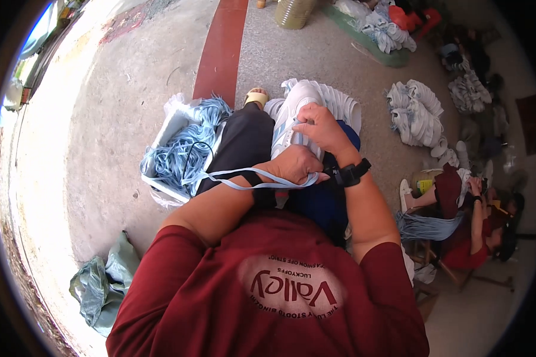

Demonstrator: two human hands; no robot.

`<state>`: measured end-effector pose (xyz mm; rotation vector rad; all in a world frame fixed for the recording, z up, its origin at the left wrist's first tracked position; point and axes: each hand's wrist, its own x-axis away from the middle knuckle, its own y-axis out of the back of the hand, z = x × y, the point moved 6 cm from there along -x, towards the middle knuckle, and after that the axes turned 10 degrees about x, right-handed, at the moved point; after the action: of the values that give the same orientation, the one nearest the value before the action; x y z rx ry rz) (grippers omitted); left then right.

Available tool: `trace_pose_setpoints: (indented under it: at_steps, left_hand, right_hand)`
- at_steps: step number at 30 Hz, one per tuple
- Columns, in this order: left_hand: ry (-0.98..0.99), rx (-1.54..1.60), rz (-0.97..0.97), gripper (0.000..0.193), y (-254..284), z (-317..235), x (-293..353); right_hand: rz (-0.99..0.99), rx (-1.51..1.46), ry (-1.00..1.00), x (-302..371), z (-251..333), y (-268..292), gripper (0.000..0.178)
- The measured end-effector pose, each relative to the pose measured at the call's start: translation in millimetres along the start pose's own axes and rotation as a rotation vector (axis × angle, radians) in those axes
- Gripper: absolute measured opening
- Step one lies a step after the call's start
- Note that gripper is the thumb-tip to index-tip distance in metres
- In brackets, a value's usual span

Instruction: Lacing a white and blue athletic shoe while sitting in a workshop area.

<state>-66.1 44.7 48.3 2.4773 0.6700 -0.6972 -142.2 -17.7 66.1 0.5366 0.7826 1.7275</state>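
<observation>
A white sneaker with pale blue side panels lies over my lap, its toe pointing away from me. My left hand is closed around a light blue shoelace near the shoe's ankle end. The lace trails left across my forearm toward a box of laces. Over the eyelet area my right hand is pinched, fingertips against the shoe. Whatever sits between those fingertips is too small to make out, and both hands hide part of the shoe.
Left of my leg stands a white plastic-lined box full of blue laces. White shoes are stacked beyond my lap. Another shoe pile lies to the right, near a seated person. A green bag rests at lower left.
</observation>
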Motion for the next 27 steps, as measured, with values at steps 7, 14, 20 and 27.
trace_pose_setpoints:
  at_steps: [7, 14, 20, 27]
  left_hand:
    - [0.320, 0.247, 0.059, 0.043, -1, -30, 0]
    - [0.425, 0.622, 0.206, 0.053, -17, -97, 1]
    - [0.392, 0.627, 0.116, 0.054, -23, -110, 5]
    - [0.134, 0.371, -0.005, 0.048, -3, -128, -2]
  right_hand:
    - [0.067, -0.159, -0.279, -11, -34, -1, 0.017]
    - [0.014, -0.216, -0.193, -15, -37, -2, 0.015]
    - [0.005, -0.198, -0.204, -13, -38, -4, 0.009]
    - [-0.060, -0.140, -0.154, -11, -41, -6, 0.006]
